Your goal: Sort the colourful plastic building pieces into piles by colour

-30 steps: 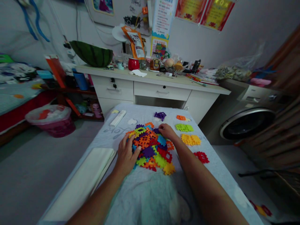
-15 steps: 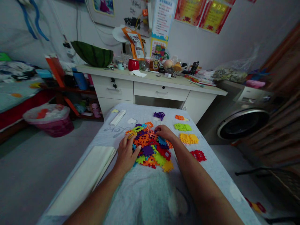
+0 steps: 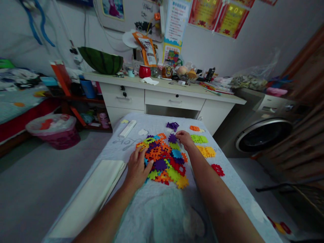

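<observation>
A heap of plastic gear-edged building pieces (image 3: 154,154) in orange, purple, red, green, yellow and blue lies mid-table. My left hand (image 3: 138,166) rests on the heap's left side, fingers apart. At the far right of the heap, my right hand (image 3: 184,139) pinches a purple gear piece (image 3: 172,138) by its edge. Beyond it sits a small purple group (image 3: 172,126). Down the right side are sorted groups: orange pieces (image 3: 194,128), green pieces (image 3: 199,138), yellow pieces (image 3: 206,151) and red pieces (image 3: 218,169).
The table (image 3: 162,209) has a pale patterned cloth. A folded white cloth (image 3: 88,195) lies at its left, with a white box-like bar (image 3: 128,128) farther back. Behind stands a white desk (image 3: 174,99) bearing a cut watermelon (image 3: 101,60). A washing machine (image 3: 263,131) stands right, a pink bin (image 3: 54,131) left.
My right hand has drawn back slightly to the right from the heap, now with a purple gear piece at its fingertips. My left hand stays in about the same place.
</observation>
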The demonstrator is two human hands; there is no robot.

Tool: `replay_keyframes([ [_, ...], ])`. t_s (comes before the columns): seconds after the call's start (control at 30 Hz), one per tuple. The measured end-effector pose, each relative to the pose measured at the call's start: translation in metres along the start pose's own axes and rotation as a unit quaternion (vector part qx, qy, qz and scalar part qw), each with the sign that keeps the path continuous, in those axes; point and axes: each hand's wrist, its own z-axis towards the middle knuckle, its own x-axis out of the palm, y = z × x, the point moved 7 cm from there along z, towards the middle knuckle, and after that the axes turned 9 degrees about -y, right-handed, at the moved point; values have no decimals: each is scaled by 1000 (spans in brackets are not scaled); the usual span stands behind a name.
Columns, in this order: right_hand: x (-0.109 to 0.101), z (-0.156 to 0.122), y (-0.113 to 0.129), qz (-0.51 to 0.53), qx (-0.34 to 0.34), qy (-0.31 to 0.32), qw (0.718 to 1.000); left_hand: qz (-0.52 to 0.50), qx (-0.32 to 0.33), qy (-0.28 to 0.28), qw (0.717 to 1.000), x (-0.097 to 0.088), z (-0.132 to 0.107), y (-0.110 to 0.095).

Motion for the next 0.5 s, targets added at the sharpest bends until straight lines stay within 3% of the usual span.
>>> replay_keyframes([
  [0.27,10,39,2,4,5,-71,997,3,0,-4,1000,-1,0,-1],
  [0.5,22,52,-4,-13,3,-82,997,10,5,-2,1000,1,-2,1],
])
